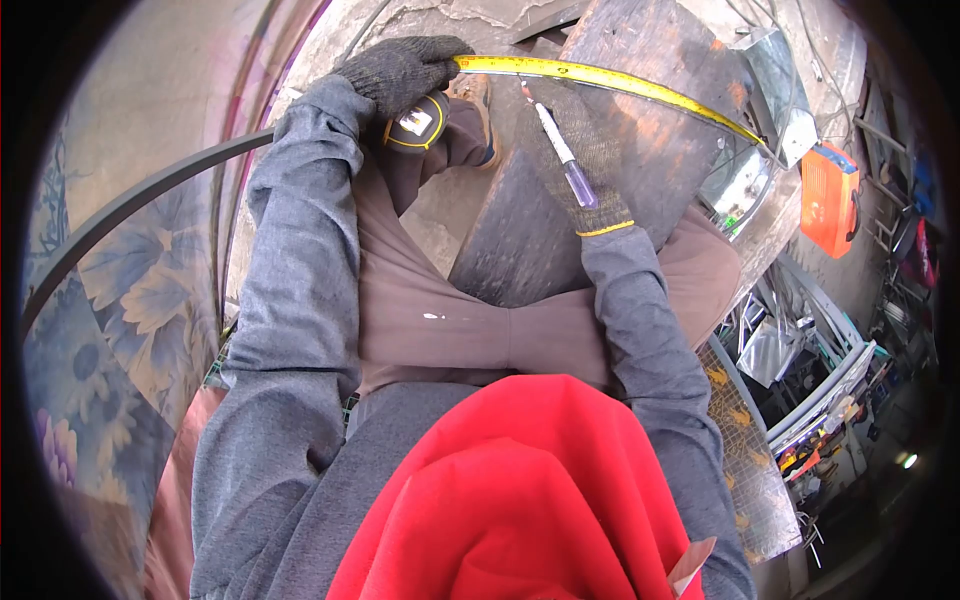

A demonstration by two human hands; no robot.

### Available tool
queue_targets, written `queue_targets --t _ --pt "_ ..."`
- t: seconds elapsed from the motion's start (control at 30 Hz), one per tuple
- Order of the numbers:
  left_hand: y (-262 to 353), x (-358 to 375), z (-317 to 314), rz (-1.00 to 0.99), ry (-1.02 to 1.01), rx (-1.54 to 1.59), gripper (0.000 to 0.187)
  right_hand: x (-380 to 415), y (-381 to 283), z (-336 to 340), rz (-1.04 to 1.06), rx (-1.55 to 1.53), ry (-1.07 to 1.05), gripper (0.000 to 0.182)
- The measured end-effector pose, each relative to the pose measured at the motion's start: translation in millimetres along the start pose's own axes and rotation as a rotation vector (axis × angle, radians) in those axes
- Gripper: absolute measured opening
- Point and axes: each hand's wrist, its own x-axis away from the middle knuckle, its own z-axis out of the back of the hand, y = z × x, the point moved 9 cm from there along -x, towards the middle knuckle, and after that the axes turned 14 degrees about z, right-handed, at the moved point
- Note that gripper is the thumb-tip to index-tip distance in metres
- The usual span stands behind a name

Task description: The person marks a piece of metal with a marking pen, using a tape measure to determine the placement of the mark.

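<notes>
Both gloved hands grip: left (400, 70) tape measure (417, 122), right (585, 165) marker (563, 160), over a board (640, 110).

Camera: one only, worn on the head, with a round fisheye picture and dark corners.
Direction: steeply down and a little forward — along the person's own chest and lap.
Near edge: a red hood (520, 490) fills the bottom, very close to the lens.
Middle: both grey sleeves run up to a dark plank (640, 120) on the knees.
Far right: a cluttered workshop floor, small and distant.
Far left: a flowered sheet (120, 300).
Shared view: none — there is no second camera.
</notes>
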Motion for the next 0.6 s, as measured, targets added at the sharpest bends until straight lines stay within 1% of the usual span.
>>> queue_targets --t 0.13,0.2,0.27,0.37,0.43,0.53,0.6 --pt "-0.4 -0.7 2.6 -0.046 0.058 -0.041 0.037 1.6 -6.4 2.6 -0.058 -0.096 0.005 0.033" --pt "0.8 -1.0 2.6 -0.023 0.06 -0.055 0.037 1.4 -3.0 1.6 -0.073 -0.116 0.007 0.033" --pt "-0.2 -1.9 2.4 0.001 0.063 -0.068 0.037 0.5 -16.1 -2.2 0.284 0.358 -0.072 0.037" --pt "-2.2 -4.3 2.3 0.001 0.055 -0.036 0.037 6.4 4.9 -7.9 0.291 0.396 -0.045 0.038" --pt "-5.9 -5.5 -0.3 0.046 0.007 -0.072 0.038 11.4 16.9 -10.4 0.297 0.434 -0.016 0.038" --pt "-9.1 -7.1 -1.4 0.046 -0.001 -0.013 0.038 16.7 25.7 -10.2 0.299 0.471 -0.002 0.038" --pt "-6.8 -5.4 -0.4 0.04 0.012 -0.031 0.038 16.3 25.3 -9.6 0.297 0.487 -0.001 0.039"
